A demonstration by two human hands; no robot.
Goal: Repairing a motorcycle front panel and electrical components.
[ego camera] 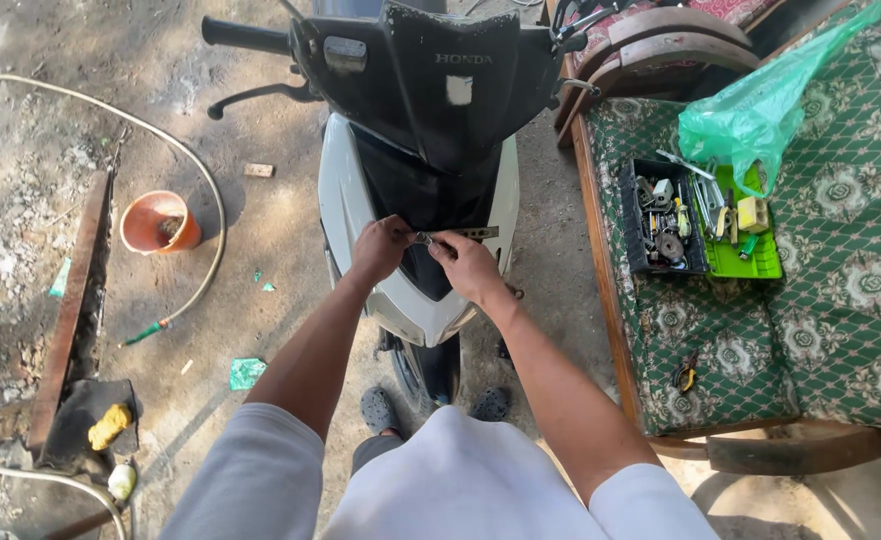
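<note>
Seen from above, at the front of a scooter (416, 180) with black and white panels. Left hand (379, 248) against the front panel, fingers curled in and pinched on one end of a small metal bracket (458, 235). Right hand (468, 265) just beside it, fingers bent and closed around the same bracket from the other side. Bracket held flat against the dark middle strip of the scooter, between the two white side panels; one narrow end with holes visible past the right hand. How firm the grip is cannot be told.

Left of the scooter, on the bare ground: an orange bucket (160, 221), and around it a long pale hose (206, 190) with a green tip. Further left of the scooter, a rusty metal beam (69, 310) with a yellow rag (109, 425) near its lower end.

Right of the scooter, close to its handlebar: a wooden bench (601, 270) with a green patterned cushion (841, 300). On the cushion, a black and green tray of tools (701, 225), and above it a green plastic bag (761, 110).
</note>
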